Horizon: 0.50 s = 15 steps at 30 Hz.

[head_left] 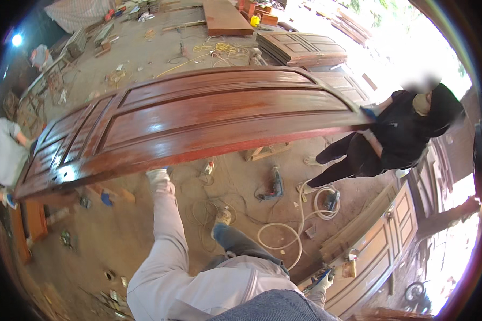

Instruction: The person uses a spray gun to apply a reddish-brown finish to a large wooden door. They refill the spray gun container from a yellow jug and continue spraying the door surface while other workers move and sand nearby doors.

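Observation:
A large glossy red-brown panelled wooden door (209, 115) hangs tilted above the floor. My left hand (159, 180), in a whitish glove with blue on it, is at the door's near lower edge. Its fingers close at that edge, partly hidden there. A person in black (407, 128) holds the door's right end; a person in a light shirt (8, 155) has hands at the left end. My right hand (322, 283), also gloved, is low on the right near a paler panelled door (377, 249). Something blue shows at its fingers; whether glove or tool is unclear.
A blue drill (277, 184) and a pale coiled hose (276, 226) lie on the floor between me and the person in black. Loose cables trail near my foot. Stacked door panels (310, 47) and a brown board (227, 18) stand beyond the door.

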{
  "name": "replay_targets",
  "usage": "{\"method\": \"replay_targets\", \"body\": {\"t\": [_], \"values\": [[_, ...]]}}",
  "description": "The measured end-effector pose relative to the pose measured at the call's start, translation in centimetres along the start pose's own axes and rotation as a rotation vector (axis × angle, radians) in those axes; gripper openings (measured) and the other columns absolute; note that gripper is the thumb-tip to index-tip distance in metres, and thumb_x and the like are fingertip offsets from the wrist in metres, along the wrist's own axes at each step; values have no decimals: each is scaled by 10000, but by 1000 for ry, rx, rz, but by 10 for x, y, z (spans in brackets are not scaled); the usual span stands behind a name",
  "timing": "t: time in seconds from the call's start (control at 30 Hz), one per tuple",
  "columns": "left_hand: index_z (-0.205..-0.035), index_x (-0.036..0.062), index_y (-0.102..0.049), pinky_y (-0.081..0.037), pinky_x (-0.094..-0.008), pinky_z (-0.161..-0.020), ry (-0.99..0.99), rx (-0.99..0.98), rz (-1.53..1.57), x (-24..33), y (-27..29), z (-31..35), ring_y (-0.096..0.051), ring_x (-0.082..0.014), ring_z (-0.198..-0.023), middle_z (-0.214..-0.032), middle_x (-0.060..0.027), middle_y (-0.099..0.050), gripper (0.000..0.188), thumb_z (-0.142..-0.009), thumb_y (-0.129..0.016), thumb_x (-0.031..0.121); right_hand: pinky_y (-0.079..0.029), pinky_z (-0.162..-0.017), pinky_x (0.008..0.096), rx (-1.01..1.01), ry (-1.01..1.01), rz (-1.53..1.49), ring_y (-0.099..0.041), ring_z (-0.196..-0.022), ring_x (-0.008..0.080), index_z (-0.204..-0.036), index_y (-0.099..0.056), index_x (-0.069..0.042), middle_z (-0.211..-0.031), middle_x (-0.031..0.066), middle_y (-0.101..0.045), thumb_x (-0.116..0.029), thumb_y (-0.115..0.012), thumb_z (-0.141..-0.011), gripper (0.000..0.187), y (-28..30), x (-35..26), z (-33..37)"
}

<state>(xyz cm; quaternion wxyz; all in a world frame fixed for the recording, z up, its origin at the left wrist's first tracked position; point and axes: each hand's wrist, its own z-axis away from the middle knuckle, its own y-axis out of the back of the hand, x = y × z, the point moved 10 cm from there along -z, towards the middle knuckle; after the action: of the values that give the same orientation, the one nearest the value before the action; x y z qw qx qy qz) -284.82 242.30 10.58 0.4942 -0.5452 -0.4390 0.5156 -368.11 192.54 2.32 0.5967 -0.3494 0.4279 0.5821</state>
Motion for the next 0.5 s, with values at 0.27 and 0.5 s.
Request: {"method": "replay_targets", "body": {"t": [0.27, 0.5], "values": [[-1321, 99, -555, -422, -548, -1053, -226, 61, -267, 56, -227, -125, -535, -316, -1265, -1379, -127, -583, 559, -982, -452, 530, -485, -513, 361, 267, -154, 0, -609, -670, 170, -1100, -636, -134, -869, 20, -659, -386, -749, -901, 341, -163, 18, 46], [-1353, 109, -536, -402, -524, -1073, -313, 299, -458, 56, -294, -227, -497, -300, -1305, -1418, -107, -554, 555, -976, -449, 507, -482, -486, 254, 16, 53, -9, -593, -571, 119, -1203, -628, -76, -832, 36, -670, 18, -581, -952, 272, -263, 33, 37]]}}
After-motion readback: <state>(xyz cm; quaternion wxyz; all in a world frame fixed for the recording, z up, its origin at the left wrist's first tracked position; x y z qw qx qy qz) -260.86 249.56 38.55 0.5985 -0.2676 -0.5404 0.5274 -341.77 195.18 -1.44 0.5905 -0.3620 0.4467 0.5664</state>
